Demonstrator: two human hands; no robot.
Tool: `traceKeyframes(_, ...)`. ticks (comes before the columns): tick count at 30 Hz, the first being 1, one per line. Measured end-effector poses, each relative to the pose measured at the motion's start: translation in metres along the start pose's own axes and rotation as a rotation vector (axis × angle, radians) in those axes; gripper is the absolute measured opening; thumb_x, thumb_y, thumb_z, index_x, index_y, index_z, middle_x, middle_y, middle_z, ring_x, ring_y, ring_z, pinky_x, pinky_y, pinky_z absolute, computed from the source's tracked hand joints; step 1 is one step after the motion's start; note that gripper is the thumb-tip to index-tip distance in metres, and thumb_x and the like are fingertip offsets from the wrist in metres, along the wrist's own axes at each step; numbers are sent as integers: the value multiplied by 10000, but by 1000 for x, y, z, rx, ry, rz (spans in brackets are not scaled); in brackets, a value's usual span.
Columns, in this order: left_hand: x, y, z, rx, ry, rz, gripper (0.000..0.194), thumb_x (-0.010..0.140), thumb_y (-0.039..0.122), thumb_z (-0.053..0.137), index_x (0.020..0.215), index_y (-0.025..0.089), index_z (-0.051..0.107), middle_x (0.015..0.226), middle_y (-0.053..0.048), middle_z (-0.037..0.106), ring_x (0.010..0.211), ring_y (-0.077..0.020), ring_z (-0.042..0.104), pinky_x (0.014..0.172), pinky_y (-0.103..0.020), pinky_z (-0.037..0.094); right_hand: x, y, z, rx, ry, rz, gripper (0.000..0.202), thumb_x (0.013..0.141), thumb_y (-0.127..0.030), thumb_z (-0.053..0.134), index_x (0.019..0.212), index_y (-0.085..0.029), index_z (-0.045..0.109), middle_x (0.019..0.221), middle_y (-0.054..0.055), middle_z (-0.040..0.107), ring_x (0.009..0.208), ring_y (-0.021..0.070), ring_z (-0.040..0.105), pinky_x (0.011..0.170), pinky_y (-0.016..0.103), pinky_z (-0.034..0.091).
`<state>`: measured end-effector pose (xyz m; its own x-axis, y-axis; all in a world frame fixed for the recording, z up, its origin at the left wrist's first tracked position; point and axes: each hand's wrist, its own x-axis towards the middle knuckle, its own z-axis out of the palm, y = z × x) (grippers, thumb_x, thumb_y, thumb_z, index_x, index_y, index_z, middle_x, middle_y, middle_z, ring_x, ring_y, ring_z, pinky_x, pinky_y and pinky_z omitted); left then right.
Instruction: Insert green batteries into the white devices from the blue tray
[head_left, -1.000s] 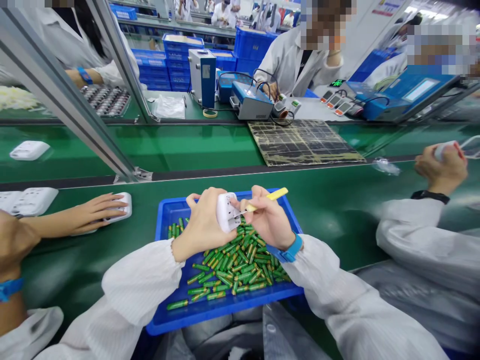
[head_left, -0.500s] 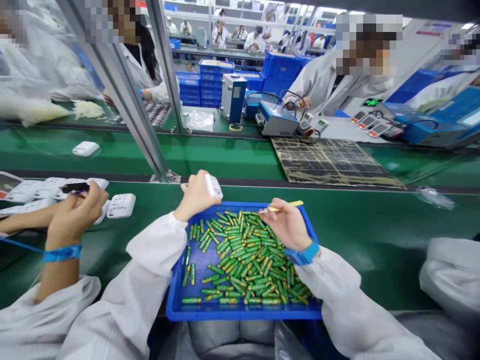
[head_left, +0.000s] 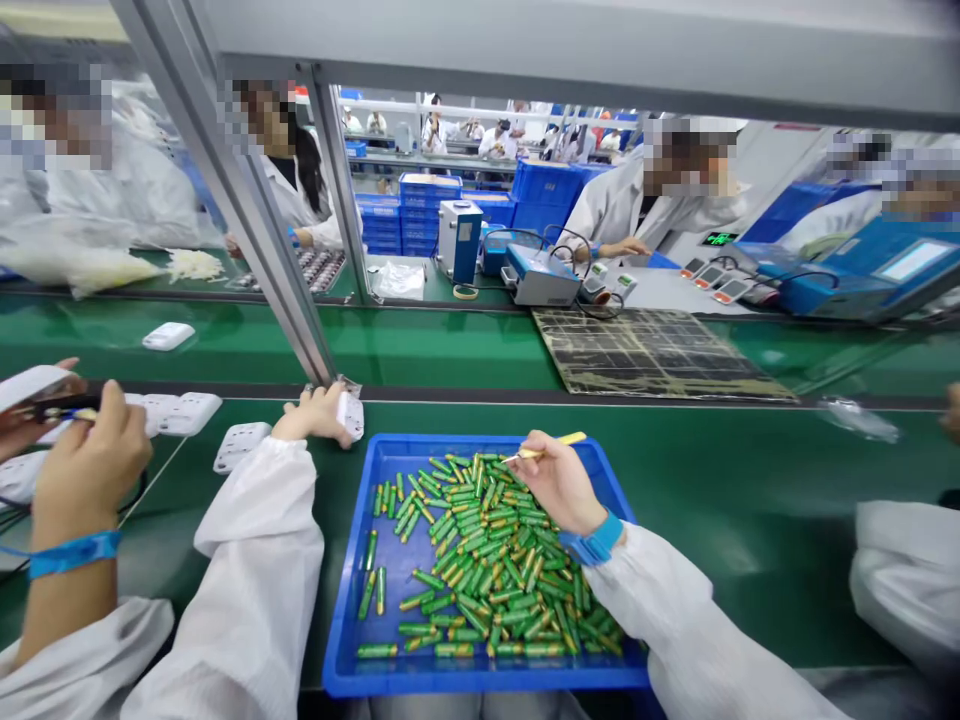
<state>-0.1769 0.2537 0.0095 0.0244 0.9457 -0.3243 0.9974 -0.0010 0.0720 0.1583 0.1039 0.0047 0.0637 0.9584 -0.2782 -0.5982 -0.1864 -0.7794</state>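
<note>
My left hand (head_left: 313,412) is closed on a white square plastic housing (head_left: 350,418) near the foot of the metal post, left of the tray. The housing is tilted, with small openings on its face. My right hand (head_left: 556,482), a blue band at its wrist, pinches a thin yellow-handled tool with a fine pointed tip (head_left: 570,439). This hand is above a blue tray (head_left: 341,600) holding many green cylinders with gold-coloured ends (head_left: 495,540), which look like small batteries. Another white housing (head_left: 241,446) lies on the bench left of my left hand.
At the left, a co-worker's hand (head_left: 94,460) handles a dark tool among white housings (head_left: 187,412). A slanted metal post (head_left: 255,210) rises behind my left hand. Beyond the bench edge are a dark patterned board (head_left: 660,350) and blue boxy devices (head_left: 540,272).
My left hand has moved left from above the tray's far edge to the bench, carrying the white housing. My right hand stays over the tray with the tool. The camera view has tilted up.
</note>
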Motion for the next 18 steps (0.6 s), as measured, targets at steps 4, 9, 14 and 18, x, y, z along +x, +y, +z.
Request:
traceKeyframes(4, -2, -17, 3, 93, 15, -136, 924, 338, 157, 801, 1218, 218, 527, 1416, -213, 441, 1320, -491, 338, 983, -689, 299, 0, 1, 1, 6, 7, 9, 303, 656, -222, 700, 479, -208, 454, 426, -57, 418, 499, 101, 377, 710, 300, 464)
traceKeyframes(9, -3, -33, 3, 143, 41, -247, 793, 341, 71, 738, 1109, 220, 611, 1309, -195, 497, 1273, -487, 359, 961, -674, 289, 1, 2, 0, 22, 10, 4, 299, 637, -224, 711, 476, -205, 460, 428, -57, 411, 497, 96, 380, 694, 288, 466)
traceKeyframes(14, -6, -29, -3, 100, 31, -129, 890, 345, 134, 742, 1205, 308, 593, 1398, -165, 473, 1327, -501, 327, 983, -704, 270, 4, 5, -2, 18, 5, 14, 288, 633, -239, 710, 485, -209, 465, 419, -54, 414, 498, 104, 405, 663, 285, 463)
traceKeyframes(18, -6, -13, -1, 19, 14, 85, 731, 388, 237, 765, 1091, 387, 633, 1315, -58, 590, 1388, -466, 307, 1049, -711, 199, 6, 7, -3, 12, -10, 47, 272, 621, -251, 711, 494, -208, 474, 410, -53, 423, 487, 101, 399, 654, 285, 467)
